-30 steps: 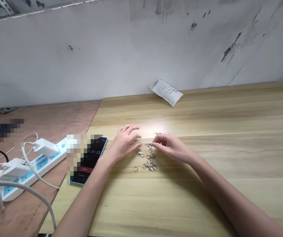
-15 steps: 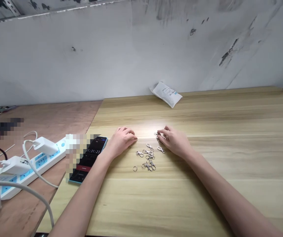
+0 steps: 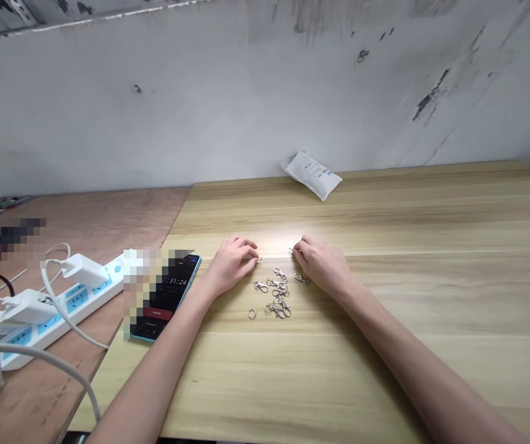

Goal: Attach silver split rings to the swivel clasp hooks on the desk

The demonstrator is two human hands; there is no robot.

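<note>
Left hand (image 3: pixel 232 266) and right hand (image 3: pixel 323 266) rest beside scattered metal swivel clasps (image 3: pixel 277 293).

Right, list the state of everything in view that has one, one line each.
left hand, curled on the wooden table, fingertips at a small metal ring
right hand, curled on the table, fingertips at a small metal piece
lobster clasps, loose in a tangled cluster between the hands
split ring, lying apart from the cluster
smartphone, lying flat, screen lit, showing 31:24
power strip, white chargers plugged in
white packet, closed, lying at the table's far edge
</note>
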